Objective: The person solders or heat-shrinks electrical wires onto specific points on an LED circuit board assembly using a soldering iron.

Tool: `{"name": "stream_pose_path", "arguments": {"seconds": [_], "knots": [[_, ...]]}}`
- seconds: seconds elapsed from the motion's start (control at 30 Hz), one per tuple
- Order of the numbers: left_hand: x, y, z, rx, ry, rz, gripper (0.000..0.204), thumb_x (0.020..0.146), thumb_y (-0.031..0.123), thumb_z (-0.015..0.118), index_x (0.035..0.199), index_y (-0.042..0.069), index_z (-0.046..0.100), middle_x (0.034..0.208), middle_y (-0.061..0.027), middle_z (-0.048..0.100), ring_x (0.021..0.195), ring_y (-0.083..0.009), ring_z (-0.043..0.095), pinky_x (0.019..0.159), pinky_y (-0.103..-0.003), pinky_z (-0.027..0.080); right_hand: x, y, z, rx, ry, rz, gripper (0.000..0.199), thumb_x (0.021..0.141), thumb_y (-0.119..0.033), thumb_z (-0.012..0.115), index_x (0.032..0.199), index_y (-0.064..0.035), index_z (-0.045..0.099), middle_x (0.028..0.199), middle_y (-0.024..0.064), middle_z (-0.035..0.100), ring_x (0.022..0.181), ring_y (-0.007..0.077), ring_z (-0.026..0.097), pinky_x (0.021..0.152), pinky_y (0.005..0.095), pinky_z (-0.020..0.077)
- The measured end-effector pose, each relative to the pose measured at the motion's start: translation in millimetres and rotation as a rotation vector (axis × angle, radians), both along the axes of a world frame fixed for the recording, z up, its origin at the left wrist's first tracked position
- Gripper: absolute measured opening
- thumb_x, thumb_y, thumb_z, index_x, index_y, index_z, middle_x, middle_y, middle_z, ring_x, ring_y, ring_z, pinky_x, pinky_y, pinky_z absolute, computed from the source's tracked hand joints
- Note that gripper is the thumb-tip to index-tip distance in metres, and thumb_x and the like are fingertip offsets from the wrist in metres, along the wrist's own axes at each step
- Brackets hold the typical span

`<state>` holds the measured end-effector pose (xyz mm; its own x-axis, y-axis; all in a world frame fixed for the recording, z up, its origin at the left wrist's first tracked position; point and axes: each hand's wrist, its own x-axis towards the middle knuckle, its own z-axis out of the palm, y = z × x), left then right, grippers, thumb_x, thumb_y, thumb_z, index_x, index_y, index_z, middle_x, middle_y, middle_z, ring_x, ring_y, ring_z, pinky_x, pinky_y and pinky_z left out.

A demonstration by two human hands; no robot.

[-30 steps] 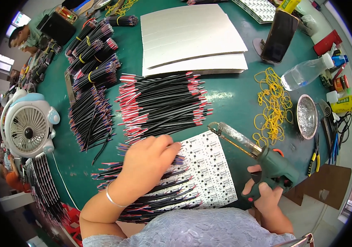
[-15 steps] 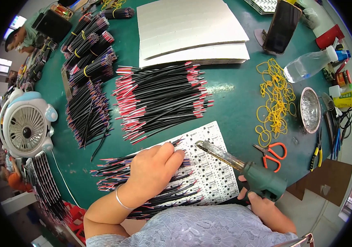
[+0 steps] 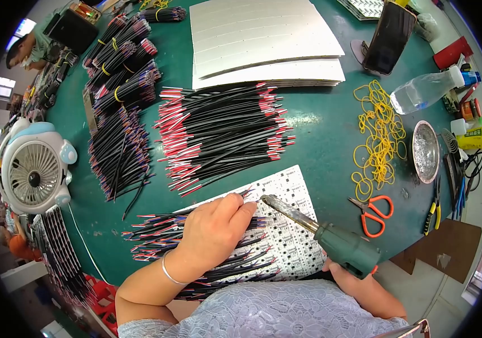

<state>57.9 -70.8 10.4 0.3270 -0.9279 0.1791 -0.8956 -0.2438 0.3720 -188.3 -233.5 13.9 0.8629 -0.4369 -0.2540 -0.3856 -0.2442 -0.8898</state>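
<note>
My left hand (image 3: pixel 215 225), a bangle on its wrist, is closed in a pinch over the white circuit board panel (image 3: pixel 292 191). A thin wire seems to be between its fingertips, mostly hidden by them. From the right, my right hand (image 3: pixel 342 276) grips a dark green soldering gun (image 3: pixel 347 248), largely hidden behind its body. Its metal tip points left and lies close to my left fingertips. Rows of black wires with red, white and blue ends (image 3: pixel 151 231) stick out from the panel's left part, running beneath my left hand and forearm.
Loose black wires (image 3: pixel 224 129) lie beyond the panel, wire bundles (image 3: pixel 134 90) to their left. White boards (image 3: pixel 263 34) are stacked at the back. Rightward are yellow rubber bands (image 3: pixel 376 135), orange-handled scissors (image 3: pixel 373 217), a metal bowl (image 3: pixel 426 152) and a bottle (image 3: pixel 427 90). A fan (image 3: pixel 33 169) stands left.
The soldering gun has moved left with my right hand, bringing its tip nearer my left fingers. My left hand has shifted slightly right, still pinched.
</note>
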Motion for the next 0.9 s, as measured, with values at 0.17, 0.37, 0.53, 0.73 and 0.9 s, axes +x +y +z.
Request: {"name": "stream_pose_path", "arguments": {"seconds": [0.17,0.37,0.53,0.73,0.9], "knots": [[-0.6,-0.6,2.0,0.033,0.052,0.013,0.026,0.068,0.001,0.066,0.094,0.006,0.068,0.082,-0.0059,0.056,0.064,-0.0232,0.059,0.055,-0.034,0.05,12.2,-5.2,5.7,-0.032,-0.056,0.076,0.034,0.075,-0.004,0.068,0.109,-0.0044,0.068,0.107,0.0124,0.069,0.095,0.0291,0.067,0.083,0.0364,0.0524],[-1.6,-1.3,4.7,0.074,0.032,0.024,0.025,0.071,0.001,0.065,0.095,0.007,0.068,0.082,-0.0061,0.056,0.063,-0.0243,0.059,0.055,-0.035,0.051,12.2,-1.3,8.4,-0.15,-0.095,0.076,0.03,0.078,-0.004,0.066,0.108,-0.0037,0.067,0.103,0.0121,0.07,0.089,0.0291,0.068,0.079,0.036,0.0537],[-1.2,-2.6,6.5,0.075,-0.005,0.013,0.023,0.072,0.003,0.065,0.094,0.007,0.068,0.081,-0.0053,0.056,0.063,-0.0227,0.059,0.054,-0.034,0.05,0.1,-3.8,0.5,-0.086,-0.156,0.08,0.026,0.083,-0.009,0.063,0.107,-0.0017,0.066,0.097,0.0128,0.069,0.078,0.0292,0.067,0.07,0.0353,0.0543],[1.7,-0.7,3.1,0.013,-0.009,-0.043,0.02,0.073,0.006,0.065,0.092,0.008,0.068,0.081,-0.0038,0.056,0.063,-0.0208,0.059,0.052,-0.033,0.048,0.2,0.5,0.9,-0.081,-0.12,0.051,0.028,0.079,-0.004,0.065,0.107,-0.0014,0.066,0.099,0.0134,0.069,0.083,0.029,0.068,0.074,0.0369,0.0543],[1.6,-1.7,4.9,0.029,-0.017,-0.061,0.02,0.073,0.008,0.066,0.093,0.008,0.067,0.08,-0.0036,0.056,0.064,-0.0203,0.06,0.051,-0.033,0.048,-1.4,1.1,2.4,-0.099,-0.039,0.058,0.029,0.075,-0.005,0.068,0.104,-0.0031,0.068,0.1,0.0126,0.069,0.086,0.0294,0.068,0.077,0.0365,0.0538]]}}
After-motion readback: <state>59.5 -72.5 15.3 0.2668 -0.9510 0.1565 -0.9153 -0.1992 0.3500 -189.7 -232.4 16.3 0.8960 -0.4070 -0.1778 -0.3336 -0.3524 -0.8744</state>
